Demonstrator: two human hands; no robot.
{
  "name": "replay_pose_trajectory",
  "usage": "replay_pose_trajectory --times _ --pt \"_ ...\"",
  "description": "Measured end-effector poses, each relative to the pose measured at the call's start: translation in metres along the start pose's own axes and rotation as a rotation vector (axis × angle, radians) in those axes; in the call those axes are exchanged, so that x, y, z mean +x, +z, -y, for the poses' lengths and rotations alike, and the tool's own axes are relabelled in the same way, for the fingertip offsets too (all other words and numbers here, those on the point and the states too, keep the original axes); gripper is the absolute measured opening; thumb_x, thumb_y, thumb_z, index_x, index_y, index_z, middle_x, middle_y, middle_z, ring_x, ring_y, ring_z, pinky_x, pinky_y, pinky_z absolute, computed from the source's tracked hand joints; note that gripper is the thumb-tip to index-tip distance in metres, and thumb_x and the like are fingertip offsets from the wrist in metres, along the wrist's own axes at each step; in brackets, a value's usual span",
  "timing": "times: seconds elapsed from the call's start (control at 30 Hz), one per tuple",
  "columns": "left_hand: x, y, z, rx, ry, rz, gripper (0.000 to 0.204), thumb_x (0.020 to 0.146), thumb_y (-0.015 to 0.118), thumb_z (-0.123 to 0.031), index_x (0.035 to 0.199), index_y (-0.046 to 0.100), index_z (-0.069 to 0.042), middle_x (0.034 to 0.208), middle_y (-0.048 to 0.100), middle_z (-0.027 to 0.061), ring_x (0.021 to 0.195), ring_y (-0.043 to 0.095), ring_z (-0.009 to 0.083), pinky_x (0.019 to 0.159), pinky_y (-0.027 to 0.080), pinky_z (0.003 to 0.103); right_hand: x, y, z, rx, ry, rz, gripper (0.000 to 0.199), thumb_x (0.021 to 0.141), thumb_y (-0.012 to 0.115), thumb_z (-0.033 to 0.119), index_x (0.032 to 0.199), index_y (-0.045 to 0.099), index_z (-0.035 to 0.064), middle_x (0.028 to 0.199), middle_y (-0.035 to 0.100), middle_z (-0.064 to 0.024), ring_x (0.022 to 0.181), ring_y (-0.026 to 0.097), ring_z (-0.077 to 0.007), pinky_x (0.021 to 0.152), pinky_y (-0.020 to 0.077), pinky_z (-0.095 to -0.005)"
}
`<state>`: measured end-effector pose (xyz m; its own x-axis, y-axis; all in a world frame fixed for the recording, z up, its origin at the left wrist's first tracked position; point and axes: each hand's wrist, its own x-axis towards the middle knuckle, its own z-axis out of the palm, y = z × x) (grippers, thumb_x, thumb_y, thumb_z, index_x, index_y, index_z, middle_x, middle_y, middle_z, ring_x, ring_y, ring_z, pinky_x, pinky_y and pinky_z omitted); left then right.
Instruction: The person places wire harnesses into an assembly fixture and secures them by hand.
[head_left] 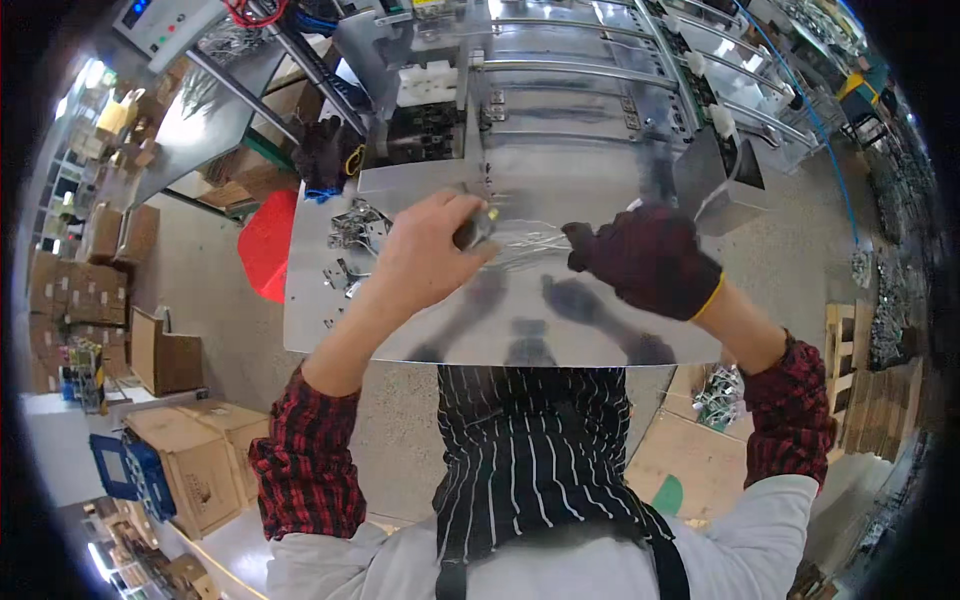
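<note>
On the metal tabletop (400, 347), the gloved right hand (650, 260) faces the bare left hand (430, 250); whether its fingers are together is unclear. Work looks underway, its finished share uncertain: loose metal pieces (355, 225) lie leftward. Thin silvery wires (535, 240) run left to right between the hands. The left fingers clamp a blurred metal fitting (475, 230), direction unreadable.

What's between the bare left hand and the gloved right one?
Thin, pale strands over the metal tabletop; the head view shows them between left hand and right hand.
</note>
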<state>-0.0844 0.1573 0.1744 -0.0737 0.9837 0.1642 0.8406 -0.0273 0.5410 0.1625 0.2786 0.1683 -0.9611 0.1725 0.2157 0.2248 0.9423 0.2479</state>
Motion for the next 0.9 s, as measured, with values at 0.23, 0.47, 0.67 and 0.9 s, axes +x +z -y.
replay_pose_trajectory --times 0.23,0.47,0.67,0.9 --pt "0.005 -0.003 0.009 -0.087 0.252 0.217 0.035 0.073 0.071 -0.021 0.099 0.059 -0.001 0.091 0.059 0.0149 0.084 0.059 0.033 0.072 0.049 0.041 -0.001 -0.005 -0.023 0.103 -0.072 0.028 0.031 0.078 0.062 0.025 0.108 0.061 0.0149 0.073 0.059 -0.0061 0.064 0.06 -0.0251 0.052 0.0432 -0.0415" --pt "0.006 0.018 -0.003 0.292 0.279 -0.211 0.039 0.077 0.071 -0.041 0.088 0.059 -0.005 0.083 0.058 0.0096 0.076 0.058 0.0294 0.066 0.048 0.039 0.001 0.0 -0.024 0.459 0.059 -0.163 0.029 0.078 0.067 0.016 0.107 0.067 0.015 0.089 0.069 -0.0073 0.072 0.066 -0.0267 0.063 0.0527 -0.0371" --pt "0.008 -0.014 0.016 0.33 0.308 -0.198 0.038 0.077 0.071 -0.042 0.086 0.059 -0.007 0.078 0.056 0.0089 0.072 0.057 0.0288 0.063 0.048 0.038 -0.022 -0.011 -0.053 0.421 0.066 -0.17 0.029 0.077 0.063 0.015 0.105 0.069 0.0216 0.096 0.069 -0.0054 0.083 0.066 -0.0228 0.072 0.0529 -0.0395" --pt "0.027 -0.057 0.052 0.425 0.407 -0.197 0.037 0.075 0.073 -0.04 0.085 0.058 -0.007 0.077 0.056 0.0084 0.072 0.057 0.0281 0.063 0.047 0.038 -0.082 -0.029 -0.111 0.912 0.574 0.18 0.022 0.083 0.06 0.015 0.1 0.073 0.0206 0.089 0.069 -0.005 0.068 0.067 -0.0226 0.061 0.054 -0.0353"
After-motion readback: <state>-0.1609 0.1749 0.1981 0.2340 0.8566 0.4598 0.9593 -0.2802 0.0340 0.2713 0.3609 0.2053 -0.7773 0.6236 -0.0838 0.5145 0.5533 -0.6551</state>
